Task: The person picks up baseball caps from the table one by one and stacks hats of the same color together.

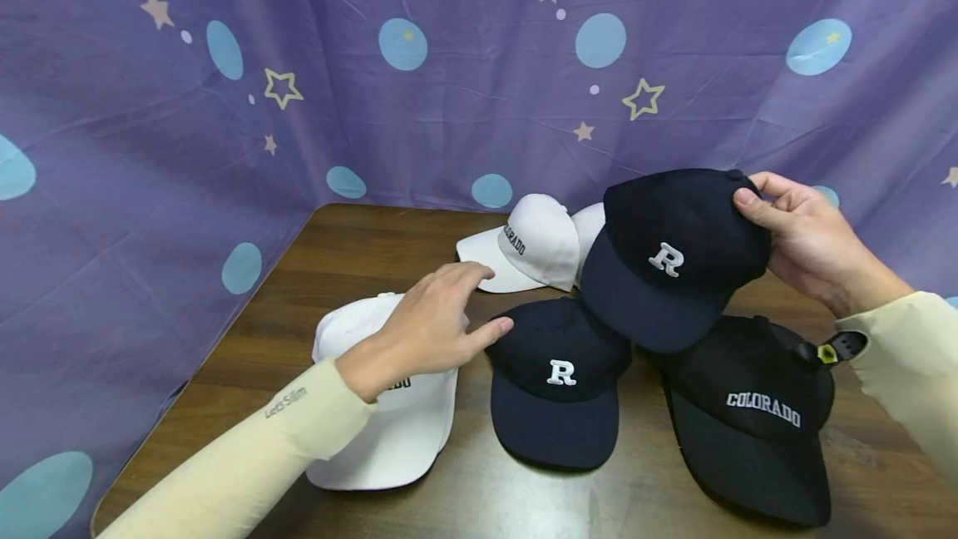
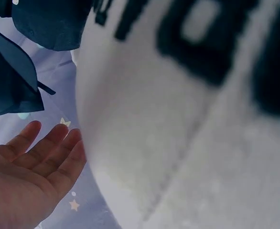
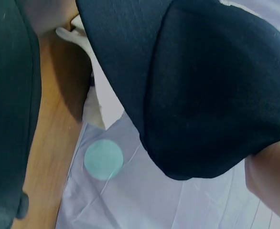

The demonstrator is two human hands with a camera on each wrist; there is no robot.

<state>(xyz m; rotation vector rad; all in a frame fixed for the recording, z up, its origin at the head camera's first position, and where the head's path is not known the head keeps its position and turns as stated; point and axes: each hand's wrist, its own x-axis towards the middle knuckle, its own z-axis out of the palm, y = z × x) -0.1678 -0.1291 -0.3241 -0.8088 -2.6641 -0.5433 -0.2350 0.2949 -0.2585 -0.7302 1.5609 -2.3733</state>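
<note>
My right hand (image 1: 812,239) pinches a navy baseball cap (image 1: 681,231) by the crown, thumb on the outside, holding it up with its white R facing me. In the right wrist view the same cap (image 3: 216,90) fills much of the picture. My left hand (image 1: 434,318) is spread with relaxed fingers over a white cap (image 1: 404,439), and it holds nothing. Just right of the left thumb, a second navy cap (image 1: 554,427) with an R lies on the table. The left wrist view shows the left hand (image 2: 35,176) beside the blurred white cap (image 2: 145,143).
Below the raised cap, a black COLORADO cap (image 1: 748,414) rests on the wooden table (image 1: 374,248). At the back stands a white COLORADO cap (image 1: 542,239), with another white cap (image 1: 589,231) partly hidden behind it. A purple patterned curtain (image 1: 464,106) hangs behind the table.
</note>
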